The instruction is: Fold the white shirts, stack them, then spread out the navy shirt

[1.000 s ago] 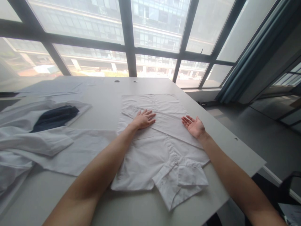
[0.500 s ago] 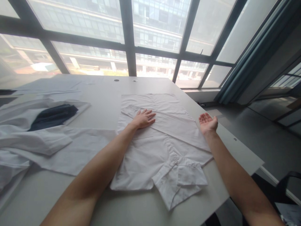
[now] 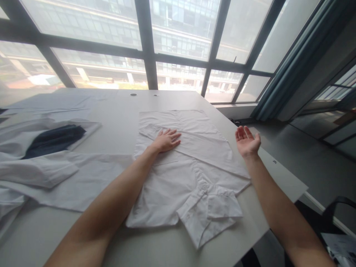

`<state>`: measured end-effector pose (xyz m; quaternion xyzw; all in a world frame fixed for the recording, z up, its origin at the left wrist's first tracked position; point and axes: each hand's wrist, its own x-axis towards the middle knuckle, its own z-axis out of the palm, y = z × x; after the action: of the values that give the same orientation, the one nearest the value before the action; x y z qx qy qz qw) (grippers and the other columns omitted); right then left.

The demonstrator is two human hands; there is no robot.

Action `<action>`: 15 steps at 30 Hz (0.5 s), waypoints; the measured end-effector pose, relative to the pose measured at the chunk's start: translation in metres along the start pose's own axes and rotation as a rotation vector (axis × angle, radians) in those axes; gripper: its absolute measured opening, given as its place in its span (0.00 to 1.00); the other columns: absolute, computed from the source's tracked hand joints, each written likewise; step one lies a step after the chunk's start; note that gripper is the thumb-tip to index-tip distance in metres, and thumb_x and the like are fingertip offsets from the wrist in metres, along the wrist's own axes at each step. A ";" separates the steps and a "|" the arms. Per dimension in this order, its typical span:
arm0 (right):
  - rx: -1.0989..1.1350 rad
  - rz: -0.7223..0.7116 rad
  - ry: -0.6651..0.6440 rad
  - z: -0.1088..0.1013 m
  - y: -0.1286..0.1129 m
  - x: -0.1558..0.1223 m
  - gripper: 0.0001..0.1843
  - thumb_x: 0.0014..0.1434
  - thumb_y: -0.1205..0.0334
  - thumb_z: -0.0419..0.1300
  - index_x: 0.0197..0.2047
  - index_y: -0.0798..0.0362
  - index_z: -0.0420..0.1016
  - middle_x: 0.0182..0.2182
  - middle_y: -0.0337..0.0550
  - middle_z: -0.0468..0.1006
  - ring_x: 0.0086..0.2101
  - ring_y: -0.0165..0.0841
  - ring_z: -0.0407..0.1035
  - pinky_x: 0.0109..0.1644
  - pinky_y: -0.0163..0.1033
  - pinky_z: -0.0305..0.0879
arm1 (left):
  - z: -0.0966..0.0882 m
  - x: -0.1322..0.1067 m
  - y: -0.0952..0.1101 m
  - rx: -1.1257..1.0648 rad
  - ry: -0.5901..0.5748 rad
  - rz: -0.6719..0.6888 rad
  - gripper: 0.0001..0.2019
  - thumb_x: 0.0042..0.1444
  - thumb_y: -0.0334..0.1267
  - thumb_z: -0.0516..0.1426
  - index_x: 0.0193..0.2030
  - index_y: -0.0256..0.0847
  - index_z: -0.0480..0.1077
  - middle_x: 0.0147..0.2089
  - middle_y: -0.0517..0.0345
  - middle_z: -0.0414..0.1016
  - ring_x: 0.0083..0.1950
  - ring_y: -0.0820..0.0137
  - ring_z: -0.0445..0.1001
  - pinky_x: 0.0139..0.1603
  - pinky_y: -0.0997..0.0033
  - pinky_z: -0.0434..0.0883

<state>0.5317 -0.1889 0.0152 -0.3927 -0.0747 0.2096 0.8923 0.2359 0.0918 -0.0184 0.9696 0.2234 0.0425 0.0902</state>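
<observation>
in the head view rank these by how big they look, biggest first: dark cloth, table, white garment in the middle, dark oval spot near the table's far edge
1. Table
2. White garment
3. Dark cloth, partly covered, so only its visible part is ranked
4. Dark oval spot

No writing, label, brand, number or sign can be read anywhere in the head view.
</observation>
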 end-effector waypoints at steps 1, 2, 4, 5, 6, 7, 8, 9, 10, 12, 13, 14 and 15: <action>-0.034 0.048 -0.028 0.002 0.002 -0.002 0.29 0.72 0.48 0.36 0.43 0.48 0.77 0.44 0.47 0.84 0.46 0.34 0.79 0.51 0.43 0.78 | 0.000 0.000 0.000 0.001 0.002 0.001 0.31 0.68 0.62 0.43 0.74 0.57 0.58 0.79 0.59 0.48 0.79 0.53 0.44 0.75 0.40 0.40; -0.084 0.105 -0.051 0.003 0.005 -0.003 0.27 0.72 0.50 0.38 0.44 0.49 0.77 0.42 0.47 0.84 0.45 0.35 0.79 0.50 0.44 0.78 | 0.000 0.000 0.000 0.003 0.004 0.000 0.31 0.68 0.62 0.43 0.74 0.57 0.58 0.79 0.60 0.48 0.79 0.53 0.44 0.75 0.40 0.40; -0.201 0.236 -0.090 0.004 0.007 -0.006 0.22 0.72 0.54 0.43 0.46 0.51 0.77 0.41 0.50 0.84 0.44 0.38 0.80 0.49 0.46 0.78 | 0.001 0.001 -0.001 0.006 0.005 -0.003 0.31 0.68 0.61 0.43 0.74 0.58 0.58 0.79 0.60 0.48 0.79 0.54 0.44 0.75 0.41 0.40; -0.256 0.305 -0.115 0.004 0.006 -0.008 0.21 0.72 0.56 0.44 0.48 0.53 0.77 0.41 0.52 0.85 0.43 0.40 0.80 0.49 0.48 0.79 | 0.001 0.001 -0.001 0.006 0.005 -0.006 0.30 0.68 0.61 0.43 0.74 0.58 0.58 0.79 0.60 0.48 0.79 0.54 0.44 0.75 0.41 0.40; -0.303 0.374 -0.153 0.002 0.005 -0.009 0.20 0.72 0.57 0.45 0.49 0.55 0.77 0.42 0.54 0.84 0.44 0.41 0.80 0.49 0.50 0.78 | 0.001 0.001 -0.001 0.005 0.006 -0.006 0.31 0.68 0.61 0.43 0.74 0.58 0.58 0.79 0.60 0.48 0.79 0.55 0.44 0.75 0.41 0.40; -0.344 0.441 -0.204 0.000 0.002 -0.011 0.20 0.71 0.57 0.46 0.50 0.56 0.76 0.44 0.57 0.84 0.44 0.43 0.80 0.49 0.52 0.78 | 0.001 0.001 -0.001 0.004 0.007 -0.006 0.31 0.68 0.61 0.43 0.74 0.58 0.58 0.79 0.60 0.48 0.79 0.55 0.44 0.75 0.41 0.40; -0.385 0.509 -0.264 -0.002 -0.001 -0.012 0.20 0.72 0.57 0.46 0.51 0.57 0.76 0.45 0.58 0.84 0.45 0.45 0.80 0.49 0.53 0.78 | 0.001 0.001 -0.001 0.002 0.007 -0.004 0.31 0.68 0.61 0.43 0.74 0.58 0.58 0.79 0.60 0.48 0.79 0.54 0.44 0.75 0.41 0.40; -0.428 0.575 -0.326 -0.005 -0.004 -0.014 0.21 0.72 0.57 0.47 0.51 0.58 0.77 0.46 0.59 0.83 0.46 0.45 0.80 0.49 0.54 0.78 | 0.001 0.002 -0.001 0.000 0.006 -0.003 0.31 0.68 0.62 0.43 0.74 0.58 0.58 0.79 0.60 0.48 0.79 0.54 0.43 0.75 0.41 0.40; -0.476 0.636 -0.383 -0.007 -0.007 -0.015 0.21 0.72 0.56 0.47 0.51 0.59 0.77 0.46 0.60 0.83 0.46 0.46 0.80 0.48 0.54 0.78 | 0.001 0.002 -0.001 -0.001 0.006 0.000 0.31 0.68 0.62 0.43 0.74 0.57 0.58 0.79 0.60 0.48 0.79 0.54 0.43 0.75 0.40 0.40; -0.575 0.738 -0.476 -0.011 -0.009 -0.017 0.21 0.72 0.55 0.48 0.50 0.60 0.78 0.44 0.60 0.84 0.45 0.46 0.80 0.47 0.52 0.78 | 0.001 0.002 -0.001 -0.001 0.003 0.005 0.31 0.68 0.62 0.43 0.74 0.57 0.58 0.79 0.59 0.48 0.79 0.53 0.43 0.74 0.39 0.41; -0.611 0.773 -0.509 -0.013 -0.010 -0.018 0.21 0.72 0.56 0.49 0.49 0.60 0.78 0.43 0.60 0.84 0.44 0.45 0.81 0.46 0.52 0.78 | 0.001 0.002 -0.001 0.001 0.003 0.006 0.31 0.68 0.62 0.43 0.74 0.57 0.58 0.79 0.59 0.48 0.79 0.53 0.43 0.74 0.39 0.41; -0.630 0.793 -0.532 -0.014 -0.009 -0.019 0.20 0.72 0.57 0.49 0.48 0.61 0.78 0.41 0.60 0.85 0.43 0.45 0.81 0.47 0.51 0.78 | 0.001 0.002 -0.001 0.002 0.003 0.007 0.31 0.68 0.61 0.43 0.74 0.57 0.58 0.79 0.59 0.48 0.79 0.53 0.43 0.74 0.39 0.41; -0.631 0.797 -0.542 -0.014 -0.009 -0.020 0.19 0.72 0.57 0.50 0.47 0.61 0.78 0.40 0.60 0.85 0.42 0.44 0.81 0.48 0.51 0.78 | 0.001 0.001 -0.001 0.004 0.004 0.005 0.31 0.68 0.61 0.43 0.74 0.57 0.58 0.79 0.59 0.48 0.79 0.53 0.43 0.74 0.39 0.41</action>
<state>0.5208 -0.2122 0.0124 -0.5698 -0.2060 0.5906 0.5331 0.2367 0.0931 -0.0191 0.9703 0.2213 0.0444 0.0874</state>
